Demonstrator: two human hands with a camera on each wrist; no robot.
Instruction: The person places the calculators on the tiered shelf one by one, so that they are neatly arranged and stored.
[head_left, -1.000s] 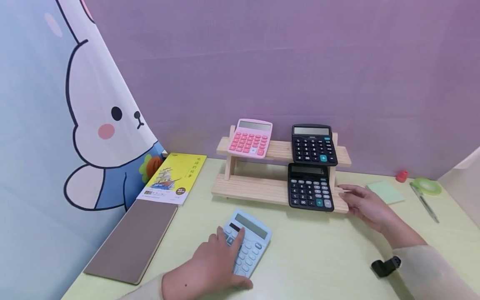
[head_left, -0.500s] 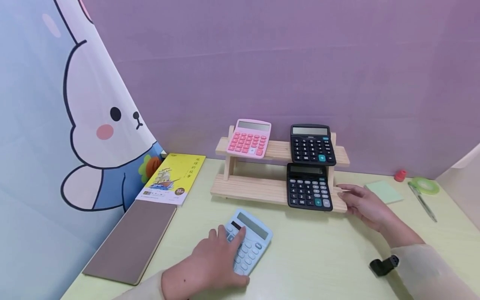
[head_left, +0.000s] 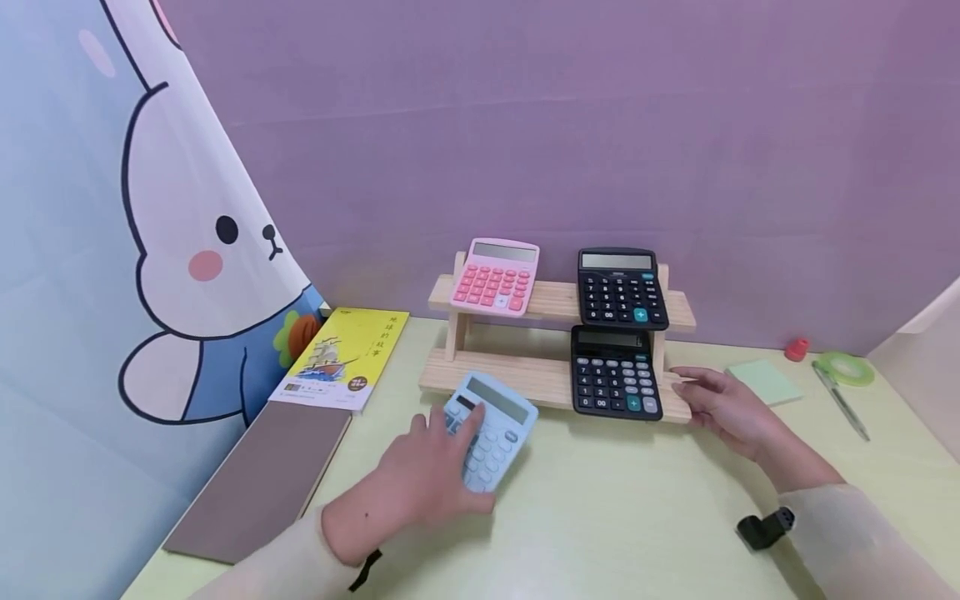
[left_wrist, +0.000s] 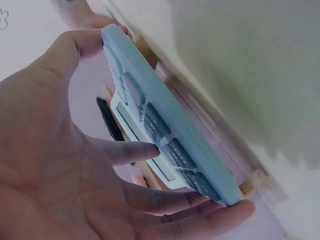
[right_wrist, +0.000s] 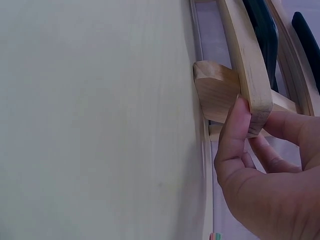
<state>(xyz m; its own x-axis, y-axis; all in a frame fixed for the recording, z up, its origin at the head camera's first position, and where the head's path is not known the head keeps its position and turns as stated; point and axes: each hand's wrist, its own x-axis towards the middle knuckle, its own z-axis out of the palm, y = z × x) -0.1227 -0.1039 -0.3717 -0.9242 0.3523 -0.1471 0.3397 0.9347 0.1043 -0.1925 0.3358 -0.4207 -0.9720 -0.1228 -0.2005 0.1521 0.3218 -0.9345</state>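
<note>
My left hand (head_left: pixel 423 475) grips a light blue calculator (head_left: pixel 495 442) by its edges, in front of a two-tier wooden rack (head_left: pixel 551 375). In the left wrist view, the thumb is at one end of the calculator (left_wrist: pixel 175 120) and fingers are at the other, with one fingertip on the keys. At the rack's right end, my right hand (head_left: pixel 735 417) pinches the end of the lower shelf (right_wrist: pixel 245 55) between thumb and fingers. A pink calculator (head_left: pixel 495 279) and a black calculator (head_left: pixel 621 292) lean on the upper tier; another black calculator (head_left: pixel 615 383) leans on the lower tier's right part.
To the left lie a yellow book (head_left: pixel 367 337) and a brown notebook (head_left: pixel 262 479). Green sticky notes (head_left: pixel 765 382), a small red object (head_left: pixel 797 349), a green tape roll (head_left: pixel 846 368) and a pen (head_left: pixel 843 404) lie to the right. A purple backdrop (head_left: pixel 570 125) rises behind the rack.
The left hand has lifted the light blue calculator off the table and moved it toward the rack, where it overlaps the lower shelf's front edge in view. The right hand stays at the shelf end.
</note>
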